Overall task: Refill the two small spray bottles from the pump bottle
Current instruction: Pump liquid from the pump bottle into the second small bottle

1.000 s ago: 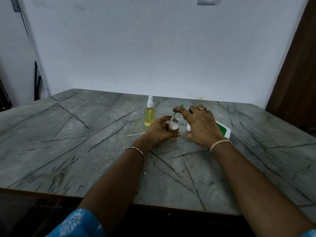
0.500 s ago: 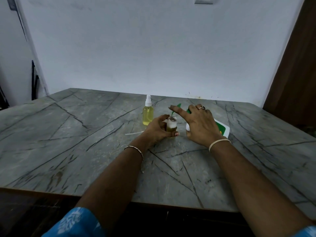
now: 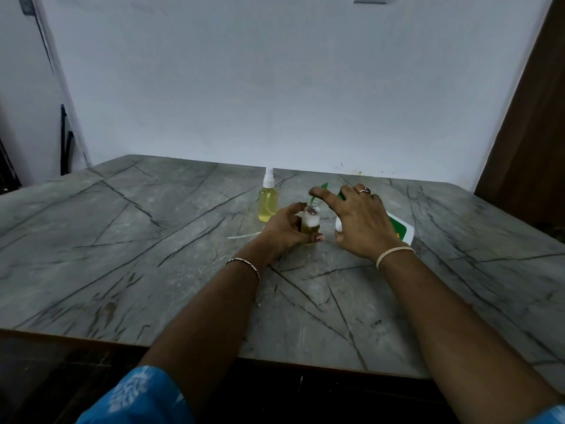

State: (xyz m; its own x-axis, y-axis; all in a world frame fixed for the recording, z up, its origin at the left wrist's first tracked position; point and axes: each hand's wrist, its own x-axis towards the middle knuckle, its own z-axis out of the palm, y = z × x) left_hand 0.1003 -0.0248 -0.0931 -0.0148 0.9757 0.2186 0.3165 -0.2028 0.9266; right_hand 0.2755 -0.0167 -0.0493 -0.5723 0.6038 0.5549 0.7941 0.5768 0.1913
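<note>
2 forearms reach from the near edge of the counter [image 3: 122,240] toward its centre. Left hand [image 3: 286,229]: fingers and thumb curled round a small spray bottle [image 3: 311,217]. Right hand [image 3: 359,223]: palm down, fingers spread, index finger extended leftward.

Looking down across a grey, dark-veined stone-look table [image 3: 128,240], edged in brown along the near side. Butting up against a plain pale wall [image 3: 275,87] in dim, even light. Meeting a side wall [image 3: 18,117] at the left, beside something dark and upright [image 3: 65,142], too dim to identify. Bordering a brown wooden panel [image 3: 535,133] at the right.
</note>
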